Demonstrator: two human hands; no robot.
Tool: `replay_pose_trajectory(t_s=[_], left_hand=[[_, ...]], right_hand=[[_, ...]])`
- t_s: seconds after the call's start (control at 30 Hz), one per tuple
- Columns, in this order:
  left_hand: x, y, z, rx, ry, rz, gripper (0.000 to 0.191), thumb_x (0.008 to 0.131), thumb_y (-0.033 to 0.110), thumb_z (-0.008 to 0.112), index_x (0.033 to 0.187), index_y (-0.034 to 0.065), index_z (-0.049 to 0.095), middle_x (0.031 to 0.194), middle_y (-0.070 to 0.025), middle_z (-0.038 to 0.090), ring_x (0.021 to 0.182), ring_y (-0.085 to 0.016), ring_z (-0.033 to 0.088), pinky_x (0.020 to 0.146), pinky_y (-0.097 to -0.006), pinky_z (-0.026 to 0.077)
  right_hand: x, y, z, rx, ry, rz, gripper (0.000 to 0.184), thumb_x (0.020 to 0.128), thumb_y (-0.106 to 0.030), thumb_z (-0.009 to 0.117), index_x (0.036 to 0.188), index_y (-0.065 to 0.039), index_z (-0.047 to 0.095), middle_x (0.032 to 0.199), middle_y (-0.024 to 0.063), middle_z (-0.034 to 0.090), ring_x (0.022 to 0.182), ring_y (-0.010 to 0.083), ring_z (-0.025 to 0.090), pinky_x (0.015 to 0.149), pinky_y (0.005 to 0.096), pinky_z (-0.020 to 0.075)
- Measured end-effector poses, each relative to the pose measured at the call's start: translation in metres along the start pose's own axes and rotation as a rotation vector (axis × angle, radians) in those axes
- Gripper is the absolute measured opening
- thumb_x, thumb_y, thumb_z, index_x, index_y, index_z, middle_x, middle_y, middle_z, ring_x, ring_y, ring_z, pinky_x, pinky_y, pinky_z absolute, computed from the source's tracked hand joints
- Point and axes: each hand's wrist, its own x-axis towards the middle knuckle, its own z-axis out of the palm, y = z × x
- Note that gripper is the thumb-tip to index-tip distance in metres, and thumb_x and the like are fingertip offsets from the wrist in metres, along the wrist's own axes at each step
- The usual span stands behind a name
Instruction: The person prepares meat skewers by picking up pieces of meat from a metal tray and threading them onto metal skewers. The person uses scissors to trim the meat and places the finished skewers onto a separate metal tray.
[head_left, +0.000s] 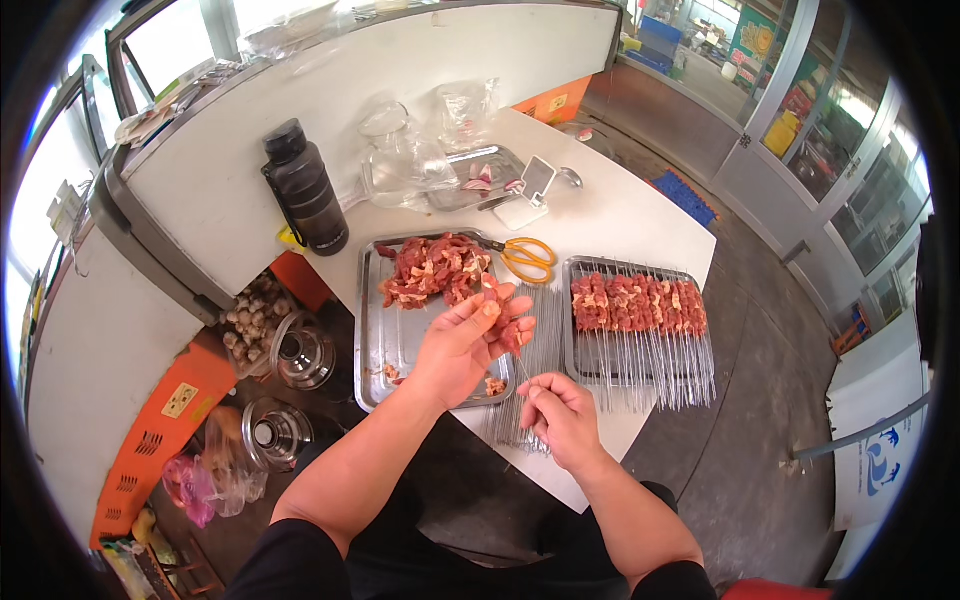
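My left hand (469, 337) grips a piece of raw red meat (510, 336) between thumb and fingers, above the right edge of a metal tray (390, 337). A thin metal skewer (523, 367) runs from that meat down to my right hand (559, 412), which pinches its lower end. Beyond my left hand, a heap of raw meat strips (435, 268) fills the tray's far half. Between the two trays lies a bundle of bare metal skewers (544, 322). On the right, a second tray (581, 367) carries a row of loaded meat skewers (637, 304), their bare ends pointing towards me.
Orange-handled scissors (529, 259) lie by the meat heap. Behind are a dark water bottle (304, 187), clear plastic bags (409, 161), a tray with onion pieces (480, 176) and a phone on a stand (538, 180). Garlic (255, 322) and steel vessels (277, 435) stand low at left.
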Motion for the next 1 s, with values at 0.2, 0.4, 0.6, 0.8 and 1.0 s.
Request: replay_pose_trajectory(t_s=[0.2, 0.4, 0.6, 0.8, 1.0], left_hand=[[0.0, -0.005, -0.006, 0.12, -0.07, -0.018, 0.037, 0.102, 0.018, 0.055, 0.134, 0.0003, 0.052, 0.127, -0.0158, 0.062, 0.115, -0.029, 0.063, 0.1, -0.0432, 0.051], [0.006, 0.001, -0.003, 0.06, 0.038, 0.051, 0.034, 0.103, 0.023, 0.053, 0.132, 0.0055, 0.055, 0.128, -0.0131, 0.062, 0.116, -0.027, 0.062, 0.098, -0.0409, 0.052], [0.008, 0.0, -0.004, 0.095, 0.014, 0.109, 0.029, 0.104, 0.021, 0.052, 0.127, 0.0046, 0.057, 0.111, -0.0094, 0.065, 0.104, -0.024, 0.065, 0.093, -0.0389, 0.054], [0.003, -0.003, -0.003, 0.119, -0.048, 0.022, 0.036, 0.103, 0.016, 0.051, 0.136, 0.0022, 0.052, 0.129, -0.017, 0.062, 0.117, -0.03, 0.062, 0.101, -0.0466, 0.05], [-0.002, -0.008, -0.005, 0.198, -0.101, -0.028, 0.038, 0.1, 0.008, 0.056, 0.137, 0.0031, 0.052, 0.128, -0.0166, 0.063, 0.117, -0.03, 0.062, 0.101, -0.0458, 0.05]], right_hand=[[-0.004, 0.0, -0.004, -0.06, -0.01, -0.055, 0.017, 0.101, -0.012, 0.052, 0.108, 0.0, 0.062, 0.07, 0.0046, 0.061, 0.05, 0.0028, 0.041, 0.046, 0.0194, 0.0322], [-0.003, 0.004, -0.014, -0.095, 0.011, -0.124, 0.016, 0.101, -0.011, 0.053, 0.109, -0.001, 0.063, 0.073, 0.0038, 0.063, 0.051, 0.002, 0.042, 0.047, 0.0194, 0.0333], [-0.003, 0.008, -0.011, -0.209, 0.014, -0.104, 0.017, 0.102, -0.012, 0.053, 0.111, -0.002, 0.063, 0.074, 0.0009, 0.063, 0.057, 0.0018, 0.045, 0.052, 0.0205, 0.0368], [-0.002, 0.005, -0.015, -0.357, 0.047, -0.208, 0.018, 0.101, -0.011, 0.053, 0.112, -0.004, 0.066, 0.075, -0.0007, 0.064, 0.062, 0.0032, 0.049, 0.055, 0.0216, 0.039], [-0.004, 0.002, -0.017, -0.364, 0.077, -0.226, 0.016, 0.1, -0.009, 0.057, 0.111, -0.004, 0.067, 0.076, 0.0, 0.065, 0.065, 0.004, 0.053, 0.057, 0.0217, 0.041]])
